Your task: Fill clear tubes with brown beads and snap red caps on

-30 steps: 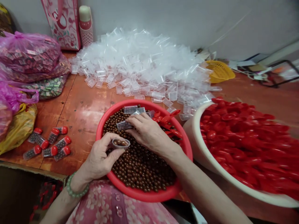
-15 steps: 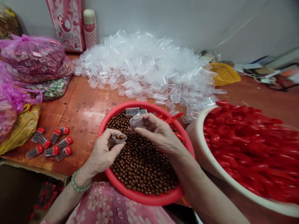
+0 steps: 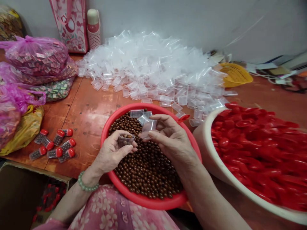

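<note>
Fingers and thumb of the left hand [image 3: 112,156] pinch a filled box [image 3: 125,142] by its sides, brown balls [image 3: 126,136] showing at its mouth, mid-frame; those of the right hand [image 3: 176,140] grasp a clear box [image 3: 147,129] just to the right. Both are over the red tub [image 3: 153,204].

The boxes look light, stiff and slick, and might crack if squeezed hard; the sides below the rim seem the best hold, mouth up, since balls would roll.

Counted: one box per hand, at least two loose boxes [image 3: 137,113] in the tub's upper part, eight capped boxes [image 3: 51,154] at lower left, one white tub [image 3: 206,132] at right. Balls, red pieces [image 3: 259,150] and the top-centre pile [image 3: 153,64] are too many to count.
</note>
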Tool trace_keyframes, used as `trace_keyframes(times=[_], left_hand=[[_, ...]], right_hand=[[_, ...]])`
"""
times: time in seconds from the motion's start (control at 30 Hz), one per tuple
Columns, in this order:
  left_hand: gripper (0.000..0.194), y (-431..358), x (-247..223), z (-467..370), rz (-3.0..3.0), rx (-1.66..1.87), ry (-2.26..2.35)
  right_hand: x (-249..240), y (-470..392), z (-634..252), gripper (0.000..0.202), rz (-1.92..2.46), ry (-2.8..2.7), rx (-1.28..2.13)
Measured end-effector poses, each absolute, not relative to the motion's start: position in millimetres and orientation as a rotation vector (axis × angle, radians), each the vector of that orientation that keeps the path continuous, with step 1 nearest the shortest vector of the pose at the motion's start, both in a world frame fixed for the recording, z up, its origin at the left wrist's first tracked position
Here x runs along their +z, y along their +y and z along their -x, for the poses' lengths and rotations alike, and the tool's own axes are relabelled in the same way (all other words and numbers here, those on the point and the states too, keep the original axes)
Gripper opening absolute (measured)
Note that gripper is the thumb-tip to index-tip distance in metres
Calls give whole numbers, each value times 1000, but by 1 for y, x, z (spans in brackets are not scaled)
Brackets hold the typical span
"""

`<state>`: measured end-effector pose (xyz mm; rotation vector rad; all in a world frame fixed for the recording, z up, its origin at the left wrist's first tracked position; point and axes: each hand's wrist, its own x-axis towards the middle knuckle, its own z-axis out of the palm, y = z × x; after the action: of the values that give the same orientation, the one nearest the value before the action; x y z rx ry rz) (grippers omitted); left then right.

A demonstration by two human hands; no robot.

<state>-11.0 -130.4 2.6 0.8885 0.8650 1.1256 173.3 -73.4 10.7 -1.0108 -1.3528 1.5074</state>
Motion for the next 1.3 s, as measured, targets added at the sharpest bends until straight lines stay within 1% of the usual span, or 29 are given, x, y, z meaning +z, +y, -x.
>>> trace_keyframes(times=[0.13, 0.3, 0.37, 0.43, 0.47, 0.5, 0.6, 0.67, 0.73, 0.8, 0.87, 0.97, 1.13, 1.2, 1.3], left_hand=[[24, -130, 5, 14, -962, 1144, 824], [18, -130, 9, 18, -1025, 1083, 955], [20, -129, 7, 19, -1051, 1076, 971], [24, -127, 4, 18, -1051, 1088, 1006], [26, -126, 2, 18, -1049, 1091, 1023], [26, -125, 0, 18, -1049, 1090, 1035], [24, -124, -2, 17, -1054, 1086, 1048], [23, -124, -2, 17, -1055, 1084, 1042], [23, -124, -3, 16, -1063, 1065, 1035], [23, -124, -3, 15, -1066, 1045, 1031], [23, -124, -3, 14, -1054, 1040, 1024], [23, -125, -3, 12, -1026, 1038, 999], [24, -126, -4, 13, -1002, 1027, 956], [24, -126, -5, 12, -989, 1027, 942], [23, -125, -5, 12, -984, 1027, 924]], right_hand=[[9, -74, -172, 35, 1057, -1282, 1518], [-3, -72, -158, 30, 1177, -1623, 1412], [-7, -69, -151, 37, 1196, -1629, 1361], [-6, -66, -151, 52, 1151, -1649, 1270], [-4, -66, -154, 53, 1148, -1698, 1183], [-1, -66, -159, 50, 1161, -1763, 1070], [9, -72, -186, 24, 1328, -1977, 643], [11, -77, -205, 13, 1507, -2128, 380], [9, -82, -218, 10, 1693, -2258, 121], [2, -84, -225, 11, 1803, -2335, -33], [-5, -85, -227, 11, 1837, -2374, -64], [-11, -85, -228, 13, 1808, -2376, -16], [-9, -92, -233, 21, 1736, -2034, 356], [-8, -95, -231, 22, 1719, -2002, 440], [-12, -94, -225, 24, 1672, -2218, 343]])
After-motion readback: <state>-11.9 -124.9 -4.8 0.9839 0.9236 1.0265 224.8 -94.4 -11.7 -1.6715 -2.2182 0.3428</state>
